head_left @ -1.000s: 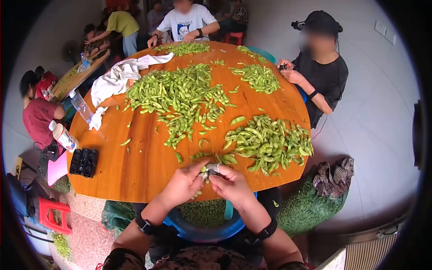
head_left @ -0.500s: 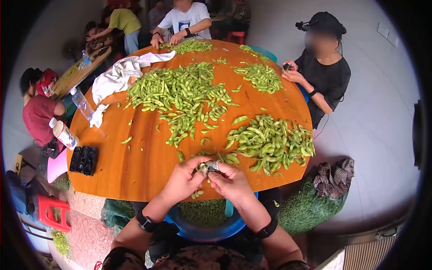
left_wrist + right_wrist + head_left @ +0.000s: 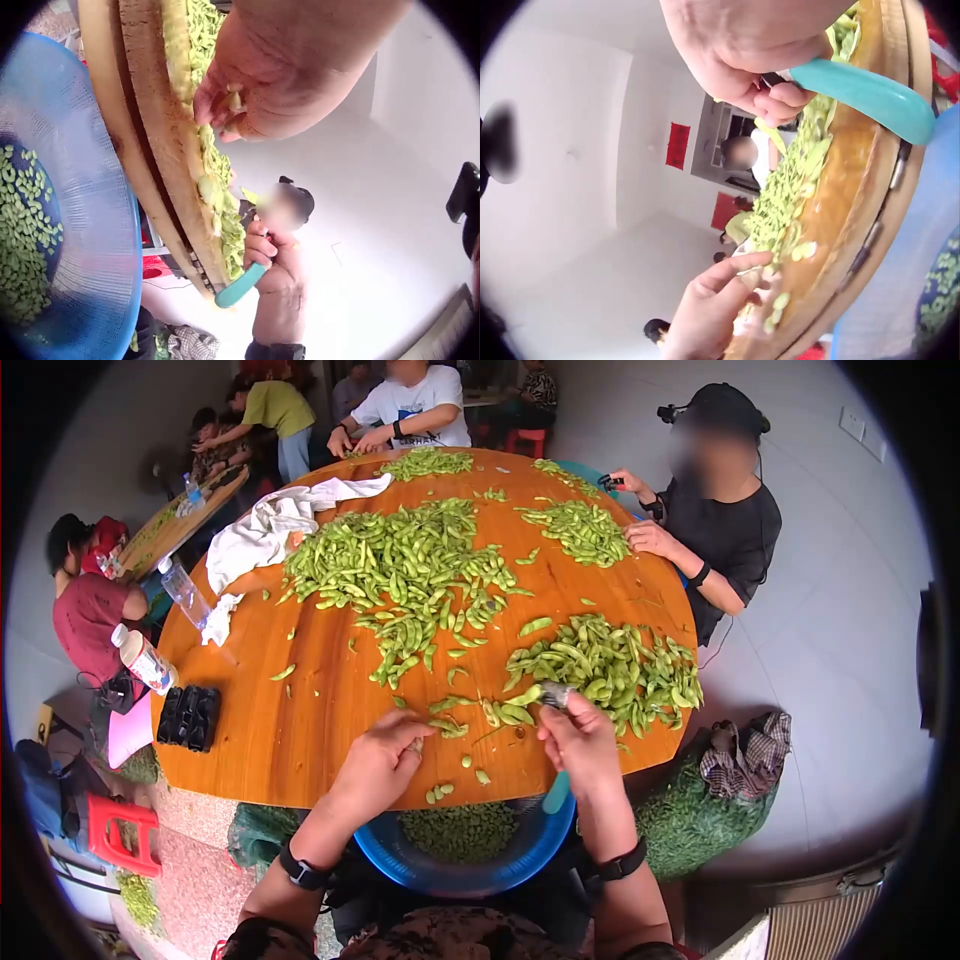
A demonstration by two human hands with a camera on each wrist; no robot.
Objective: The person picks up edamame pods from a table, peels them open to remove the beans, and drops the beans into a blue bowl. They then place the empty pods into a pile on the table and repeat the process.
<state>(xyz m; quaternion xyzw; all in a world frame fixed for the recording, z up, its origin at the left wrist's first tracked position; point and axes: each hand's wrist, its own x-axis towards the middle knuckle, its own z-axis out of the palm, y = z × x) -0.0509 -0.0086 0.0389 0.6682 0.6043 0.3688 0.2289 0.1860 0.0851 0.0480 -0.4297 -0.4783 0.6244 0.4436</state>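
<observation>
Teal handle [image 3: 557, 792] in the curled fingers of the right hand [image 3: 585, 750], pinched a soybean pod [image 3: 772, 137], likely light, pliant and best taken by its tip, above the table's [image 3: 250, 740] near edge, with the left hand [image 3: 375, 765] gripping a pale bean [image 3: 235, 97].

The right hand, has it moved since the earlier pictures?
Yes, the right hand has moved rightward and forward, to the near edge of the nearest pod pile.
</observation>
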